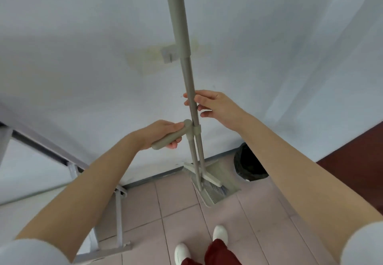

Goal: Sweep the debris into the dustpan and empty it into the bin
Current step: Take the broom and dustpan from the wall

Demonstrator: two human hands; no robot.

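A tall grey-beige broom (182, 43) stands upright against the white wall, clipped beside the long pole of a grey dustpan (224, 178) on the tiled floor. The broom head (211, 178) with its bristles sits inside the pan. My left hand (163, 133) grips the dustpan's horizontal handle (170, 138). My right hand (211, 104) is higher up, its fingers and thumb curled round the thin broom pole. A black-lined bin (248, 164) stands just right of the dustpan by the wall. No debris shows on the floor.
A grey metal frame (119, 208) with a glass or white panel fills the left side. A dark red door or panel (356, 151) is at the right. A small white wall mount (169, 54) sits behind the pole. My white shoes (219, 233) stand on pink tiles.
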